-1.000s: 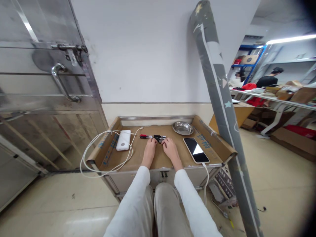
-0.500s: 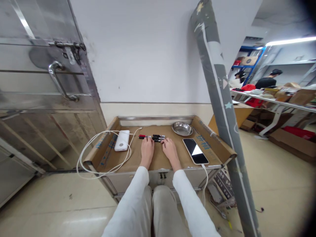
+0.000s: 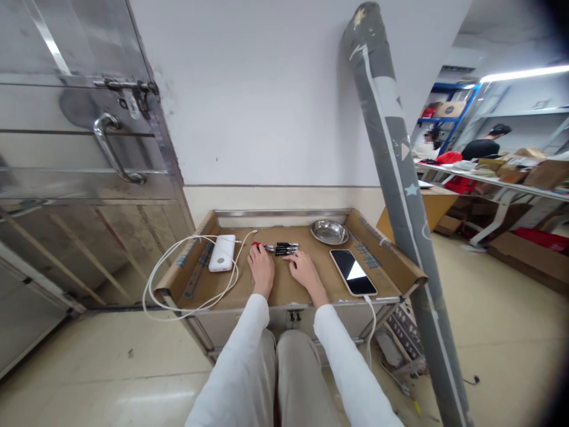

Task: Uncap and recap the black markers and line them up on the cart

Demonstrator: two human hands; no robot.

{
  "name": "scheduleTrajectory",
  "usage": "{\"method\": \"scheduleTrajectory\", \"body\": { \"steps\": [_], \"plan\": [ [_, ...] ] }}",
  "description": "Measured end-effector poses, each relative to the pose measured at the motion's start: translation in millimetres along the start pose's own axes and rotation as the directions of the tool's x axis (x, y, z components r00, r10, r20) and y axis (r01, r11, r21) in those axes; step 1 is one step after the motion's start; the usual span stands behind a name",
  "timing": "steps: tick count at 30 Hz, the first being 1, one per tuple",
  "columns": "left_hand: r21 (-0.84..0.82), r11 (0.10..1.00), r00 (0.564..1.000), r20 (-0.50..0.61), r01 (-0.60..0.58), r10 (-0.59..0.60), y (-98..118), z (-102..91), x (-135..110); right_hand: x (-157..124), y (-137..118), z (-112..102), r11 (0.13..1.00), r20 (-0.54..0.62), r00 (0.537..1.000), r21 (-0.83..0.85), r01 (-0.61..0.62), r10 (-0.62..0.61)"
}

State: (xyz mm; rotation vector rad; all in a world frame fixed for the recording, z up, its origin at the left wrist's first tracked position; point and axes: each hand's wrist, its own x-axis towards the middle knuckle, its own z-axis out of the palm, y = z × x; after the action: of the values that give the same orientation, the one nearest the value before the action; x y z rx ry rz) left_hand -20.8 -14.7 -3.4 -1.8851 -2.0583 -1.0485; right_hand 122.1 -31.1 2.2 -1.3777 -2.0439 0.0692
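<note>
Cardboard (image 3: pixel 283 287) is lining the cart top. Your left hand (image 3: pixel 261 267) is covering the red pen (image 3: pixel 256 244), and I cannot tell whether it is gripping. Your right hand (image 3: pixel 303 268) is lying open just beside the black pens (image 3: pixel 285 248). A careless nudge risks rolling them toward the steel dish (image 3: pixel 329 232).

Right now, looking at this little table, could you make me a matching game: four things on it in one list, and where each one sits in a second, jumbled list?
Things:
1. power bank
2. bowl
3. phone
4. pens

Places:
A. middle of the table
B. back right
C. left side
D. right side, near the front edge

Pairs: 1-C, 2-B, 3-D, 4-A
</note>
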Motion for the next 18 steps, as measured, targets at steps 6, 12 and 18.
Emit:
{"method": "scheduleTrajectory", "body": {
  "steps": [6, 12, 18],
  "plan": [
    [0.05, 0.998, 0.999, 0.008, -0.048, 0.048, 1, -4.9, 0, -1, 2, 0, 0.999, -0.01, 1.0, -0.028, -0.022, 0.022],
    [0.149, 0.986, 0.997, -0.044, 0.068, -0.062, 3, -12.6, -9, -3, 3, 0, 0.999, -0.084, 0.996, -0.011, -0.033, 0.032],
    [0.02, 1.0, 0.999, 0.031, 0.022, -0.022, 1, -15.0, -12, -2, 3, 1, 0.999, -0.113, 0.993, 0.035, -0.017, 0.02]
  ]
}}
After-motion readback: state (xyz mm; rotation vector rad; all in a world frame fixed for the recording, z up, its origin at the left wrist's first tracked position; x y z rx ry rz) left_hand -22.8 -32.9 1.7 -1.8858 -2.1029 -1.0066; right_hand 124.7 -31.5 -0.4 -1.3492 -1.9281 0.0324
